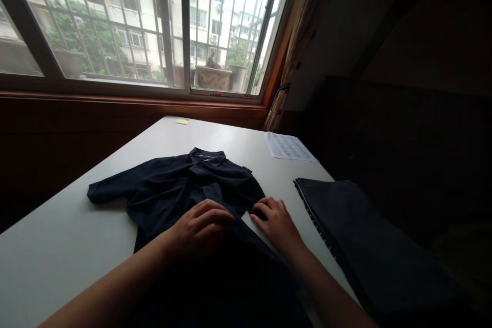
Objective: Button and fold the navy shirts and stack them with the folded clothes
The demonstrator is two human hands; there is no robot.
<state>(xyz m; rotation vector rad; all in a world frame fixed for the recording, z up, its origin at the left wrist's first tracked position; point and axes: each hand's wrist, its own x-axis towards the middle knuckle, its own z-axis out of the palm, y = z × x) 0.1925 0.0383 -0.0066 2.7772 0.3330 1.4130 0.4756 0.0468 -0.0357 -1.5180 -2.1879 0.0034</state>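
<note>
A dark navy shirt (165, 184) lies spread on the white table, its collar pointing toward the window and one short sleeve stretched out to the left. My left hand (207, 225) rests over the front of the shirt, fingers bent together on the cloth; their tips are partly hidden. At the right sleeve, my right hand (274, 220) has its thumb and curled fingers around the dark fabric near the sleeve's end. The lower part of the shirt runs toward me into deep shadow, where its edges are hard to make out.
The white table (69, 238) reaches toward a barred window (215, 25). A folded dark cloth (346, 215) lies along the table's right edge. Printed papers (290, 147) lie at the far right, and a small yellow note (182, 121) at the far edge. A curtain (282, 97) hangs beside the window.
</note>
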